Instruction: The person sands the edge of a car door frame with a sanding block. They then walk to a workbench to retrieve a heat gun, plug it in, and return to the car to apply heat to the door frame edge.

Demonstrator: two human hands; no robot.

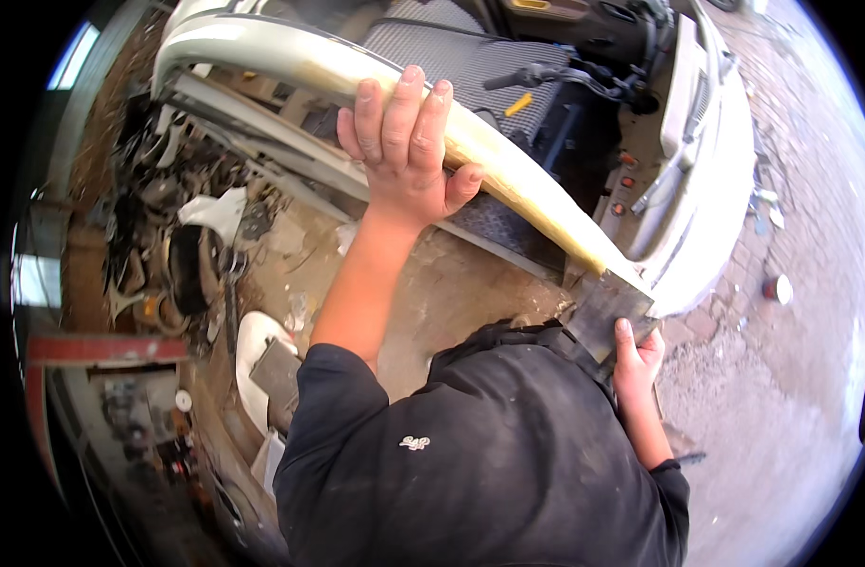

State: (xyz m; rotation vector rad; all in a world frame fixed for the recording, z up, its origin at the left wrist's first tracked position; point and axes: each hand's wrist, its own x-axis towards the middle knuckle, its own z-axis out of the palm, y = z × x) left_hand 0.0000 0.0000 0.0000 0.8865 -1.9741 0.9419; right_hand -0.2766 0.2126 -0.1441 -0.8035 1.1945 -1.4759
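Observation:
A pale curved car roof frame (536, 197) runs across the view, with a yellowish coat along its middle and lower stretch. My left hand (404, 142) rests on it, fingers stretched out over the top and thumb spread along the near side. At the frame's lower right end, my right hand (637, 354) grips a dark grey flat sheet (607, 312), thumb on its upper face. The sheet's far edge meets or overlaps the coated frame; whether it presses on the surface I cannot tell.
Inside the open car body are a grey patterned seat (442, 57) and a yellow strip (518, 104). Loose parts and scraps (177, 217) pile up at left, near a red-edged cabinet (106, 350). A round can (778, 289) stands on the paving at right.

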